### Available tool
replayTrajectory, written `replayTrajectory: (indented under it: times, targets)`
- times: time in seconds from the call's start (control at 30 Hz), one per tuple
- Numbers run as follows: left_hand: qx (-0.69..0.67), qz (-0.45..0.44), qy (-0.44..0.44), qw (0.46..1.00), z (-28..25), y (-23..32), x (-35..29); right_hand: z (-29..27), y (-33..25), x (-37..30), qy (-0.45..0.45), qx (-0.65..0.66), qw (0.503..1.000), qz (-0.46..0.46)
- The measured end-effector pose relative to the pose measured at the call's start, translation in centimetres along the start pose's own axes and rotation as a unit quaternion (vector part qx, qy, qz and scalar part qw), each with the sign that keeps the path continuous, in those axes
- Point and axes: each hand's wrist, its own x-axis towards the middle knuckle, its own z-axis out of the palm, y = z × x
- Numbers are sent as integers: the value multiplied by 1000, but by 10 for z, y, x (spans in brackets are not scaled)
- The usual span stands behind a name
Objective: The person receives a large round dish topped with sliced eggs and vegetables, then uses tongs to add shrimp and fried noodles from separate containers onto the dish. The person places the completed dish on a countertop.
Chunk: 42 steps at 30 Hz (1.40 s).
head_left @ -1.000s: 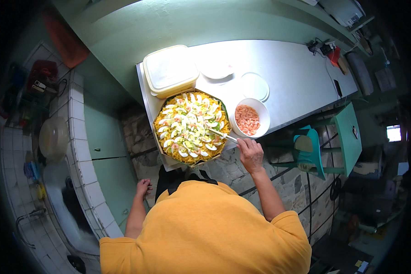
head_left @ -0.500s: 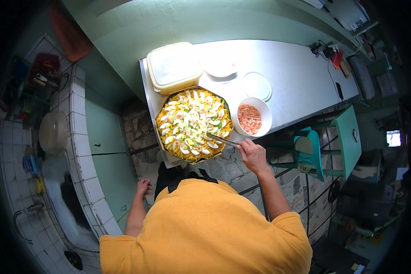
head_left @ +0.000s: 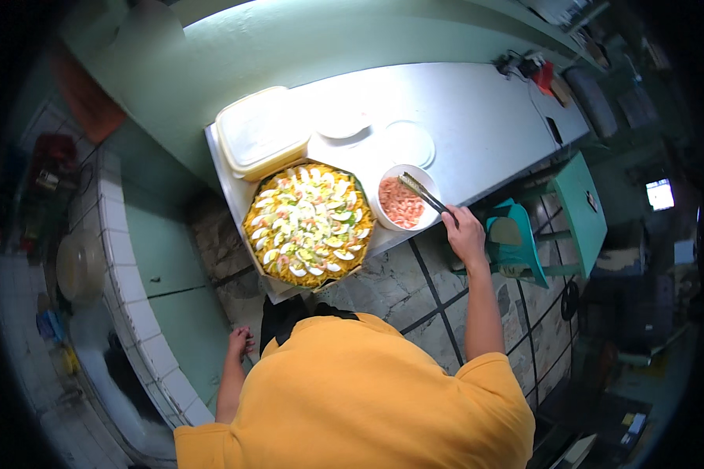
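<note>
Two hands, one pair of tongs and one octagonal tray, seen from above. The right hand (head_left: 463,232) grasps the handle end of the tongs (head_left: 423,191); their far ends lie over the one white bowl (head_left: 429,217), above its diced pink pieces (head_left: 397,206), though whether they touch them cannot be told. The pieces are too many and too crowded to count. The left hand (head_left: 241,341) hangs low beside the body, on the near left, its fingers curled; whether it is clenched or merely slack cannot be told.

The octagonal tray (head_left: 363,187) rests at the near left end of the one pale table (head_left: 477,125), just left of the bowl. It is filled with yellow-orange food (head_left: 260,255), over which lie well over ten white-edged egg slices (head_left: 344,255), mixed with green and pinkish bits; overlap prevents an exact count.

Three further items stand on the far side of these vessels: one lidded pale-yellow container (head_left: 262,129) at the far left, one white dish (head_left: 344,127), blurred by glare, and one flat white disc (head_left: 411,144) just beyond the bowl. One dark flat object (head_left: 554,130) lies near the table's right end. To the right of the body are one teal chair (head_left: 527,244) and one green tabletop (head_left: 585,205).
</note>
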Motion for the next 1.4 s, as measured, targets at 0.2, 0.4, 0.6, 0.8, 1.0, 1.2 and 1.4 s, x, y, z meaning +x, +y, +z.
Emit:
replayTrajectory:
  times: [0.2,0.4,0.6,0.8,1.0,1.2,1.4]
  targets:
    - [-3,7,9,1000,-4,4,6,21,23,8,-86,-150,984,34]
    - [-12,25,18,999,-10,11,4,39,23,7,-85,-172,981,-40]
    - [-1,15,14,1000,-5,15,-5,24,25,0,-76,-158,984,-28]
    - [-3,6,33,999,-1,15,-8,25,-21,1,-28,177,984,-9]
    - [-33,35,28,998,6,23,-5,110,-85,33,-82,146,984,-62]
    - [-54,23,45,997,-3,-4,-11,141,-108,55,-130,50,988,-64]
    - [-72,-31,59,995,-6,-41,-23,131,-120,58,-120,40,988,-94]
